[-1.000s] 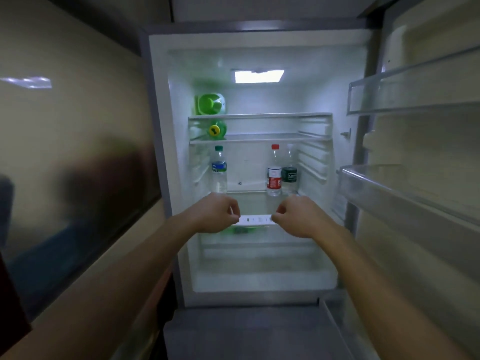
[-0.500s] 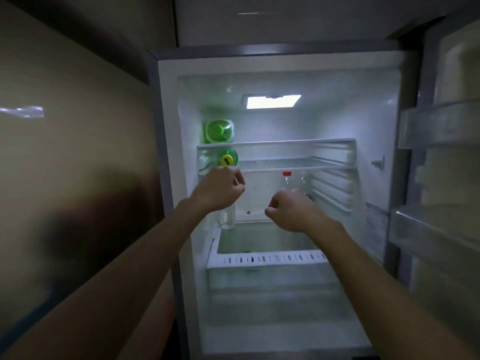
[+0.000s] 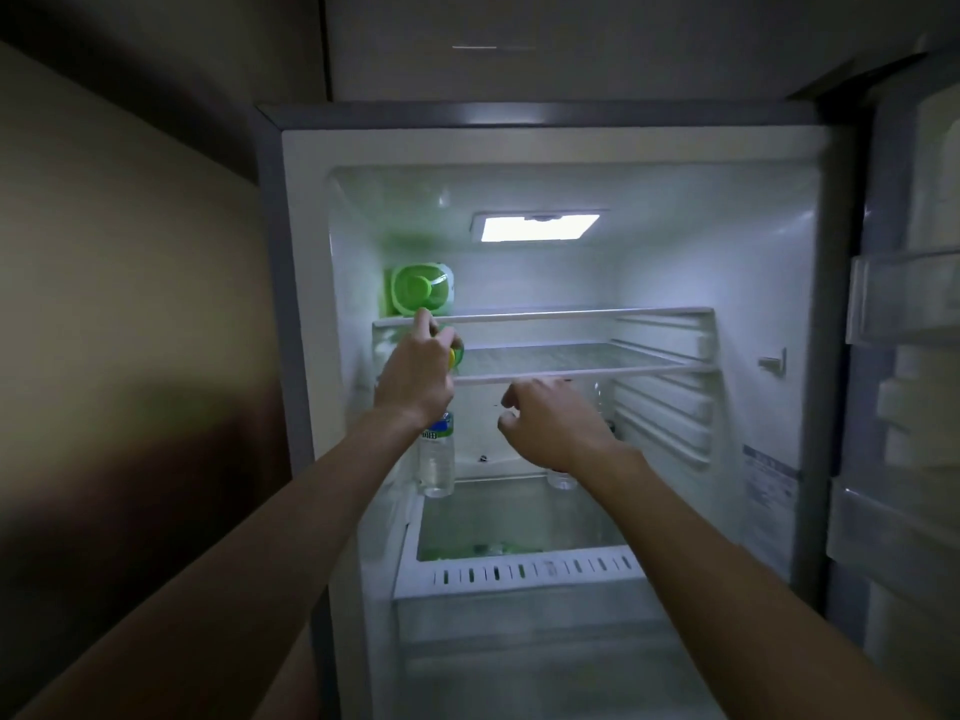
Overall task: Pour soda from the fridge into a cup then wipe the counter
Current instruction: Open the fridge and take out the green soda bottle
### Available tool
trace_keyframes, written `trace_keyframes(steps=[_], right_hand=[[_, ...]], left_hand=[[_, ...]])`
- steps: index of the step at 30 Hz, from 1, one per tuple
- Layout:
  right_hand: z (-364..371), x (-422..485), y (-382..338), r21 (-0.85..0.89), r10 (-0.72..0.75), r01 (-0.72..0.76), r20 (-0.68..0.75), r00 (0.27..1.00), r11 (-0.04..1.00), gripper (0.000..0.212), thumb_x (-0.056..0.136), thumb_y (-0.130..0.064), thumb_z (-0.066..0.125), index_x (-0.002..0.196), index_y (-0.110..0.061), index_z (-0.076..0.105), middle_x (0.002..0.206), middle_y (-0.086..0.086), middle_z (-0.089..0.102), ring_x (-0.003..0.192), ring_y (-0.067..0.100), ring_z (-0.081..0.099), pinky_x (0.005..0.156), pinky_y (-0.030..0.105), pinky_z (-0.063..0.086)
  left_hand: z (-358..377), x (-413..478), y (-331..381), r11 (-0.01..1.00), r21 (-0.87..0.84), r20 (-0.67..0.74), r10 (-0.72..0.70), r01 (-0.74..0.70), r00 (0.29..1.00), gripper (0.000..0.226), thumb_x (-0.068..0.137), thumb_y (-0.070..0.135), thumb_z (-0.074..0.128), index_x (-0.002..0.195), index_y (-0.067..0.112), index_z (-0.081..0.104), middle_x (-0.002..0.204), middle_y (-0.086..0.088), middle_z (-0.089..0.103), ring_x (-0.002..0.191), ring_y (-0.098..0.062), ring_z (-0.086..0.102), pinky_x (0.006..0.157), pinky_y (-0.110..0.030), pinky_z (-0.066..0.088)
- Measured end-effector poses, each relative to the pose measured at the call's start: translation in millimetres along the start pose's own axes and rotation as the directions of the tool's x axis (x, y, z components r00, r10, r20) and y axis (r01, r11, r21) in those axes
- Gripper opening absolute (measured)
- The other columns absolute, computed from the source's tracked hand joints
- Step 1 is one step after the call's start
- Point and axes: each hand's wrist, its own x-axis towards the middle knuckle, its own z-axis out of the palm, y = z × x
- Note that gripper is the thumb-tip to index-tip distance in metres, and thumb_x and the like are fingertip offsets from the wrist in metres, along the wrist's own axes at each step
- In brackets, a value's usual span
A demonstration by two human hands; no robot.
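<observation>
White moulded plastic lines the inside of the open fridge (image 3: 727, 241), which fills the centre of the frame, and a bright rectangular lamp (image 3: 537, 227) shines in its ceiling. Two thin glass shelves with white edges (image 3: 571, 315) cross the upper part.

On the top shelf, at the upper left of the cavity, a green plastic soda bottle (image 3: 421, 289) lies on its side with its ribbed green cap toward the camera. Under it, on the second shelf, a second green bottle with a yellow cap (image 3: 456, 354) lies the same way, but the left hand (image 3: 415, 374) covers almost all of it. The fingers of this hand are curled around the cap end, with the index finger raised to the edge of the top shelf; I cannot tell if the grip is already tight.

The right hand (image 3: 550, 423) hangs in the middle of the frame with the fingers loosely bent and slightly apart, holding nothing.

Below the left wrist stands a clear water bottle with a blue label (image 3: 436, 459), upright, its top hidden. Another clear bottle (image 3: 561, 478) is mostly hidden behind the right hand. A white vented drawer front (image 3: 530, 569) lies lower, with blurred green items under its glass cover. Translucent door bins (image 3: 904, 298) are cut off at the right edge.
</observation>
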Motion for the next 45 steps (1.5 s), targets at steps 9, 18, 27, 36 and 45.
trace_keyframes(steps=[9,18,27,36,45], right_hand=[[13.9,7.7,2.4,-0.006,-0.012,0.012,-0.015,1.000,1.000,0.037,0.094,-0.025,0.051,0.128,-0.011,0.057,0.129,0.009,0.054,0.113,0.024,0.054,0.084,0.030,0.041],[12.2,11.8,-1.8,0.010,-0.001,0.002,-0.084,0.996,1.000,0.040,0.093,-0.020,0.050,0.131,-0.008,0.050,0.121,0.010,0.052,0.097,0.019,0.051,0.082,0.028,0.045],[12.5,9.4,-3.8,-0.091,0.061,-0.067,-0.062,0.996,0.994,0.045,0.092,-0.020,0.049,0.136,-0.011,0.047,0.124,0.011,0.046,0.115,0.023,0.043,0.078,0.029,0.038],[16.9,-1.8,-7.4,-0.037,0.099,-0.102,-0.086,0.991,0.994,0.039,0.090,-0.018,0.050,0.127,-0.006,0.053,0.124,0.013,0.049,0.116,0.025,0.045,0.084,0.033,0.044],[18.2,-52.7,-5.0,-0.011,0.082,-0.082,0.031,0.996,0.997,0.033,0.095,-0.026,0.049,0.122,-0.010,0.058,0.122,0.011,0.053,0.108,0.026,0.054,0.080,0.033,0.041]], left_hand=[[-4.1,-14.6,-1.2,0.970,-0.243,-0.116,-0.004,-0.025,0.993,0.045,0.076,0.004,0.078,0.117,0.008,0.060,0.115,-0.008,0.046,0.102,-0.021,0.056,0.092,-0.025,0.048],[2.5,-16.9,-10.6,0.955,-0.296,-0.135,-0.044,0.002,0.990,0.061,0.070,0.025,0.085,0.126,0.016,0.062,0.123,-0.009,0.048,0.116,-0.020,0.044,0.103,-0.030,0.039],[3.0,-26.8,2.0,0.936,-0.343,-0.210,0.006,-0.080,0.978,0.048,0.077,0.025,0.078,0.123,0.023,0.064,0.135,0.002,0.056,0.118,-0.023,0.048,0.097,-0.027,0.039],[-75.0,-59.4,41.5,0.636,-0.772,-0.234,-0.281,-0.002,0.931,0.028,0.086,0.026,0.070,0.110,0.016,0.060,0.111,0.004,0.064,0.095,0.002,0.058,0.084,-0.014,0.046],[-133.5,-104.3,73.6,0.628,-0.759,-0.066,-0.334,0.170,0.940,0.021,0.087,0.027,0.070,0.100,0.014,0.061,0.095,0.004,0.065,0.093,-0.012,0.063,0.085,-0.042,0.056]])
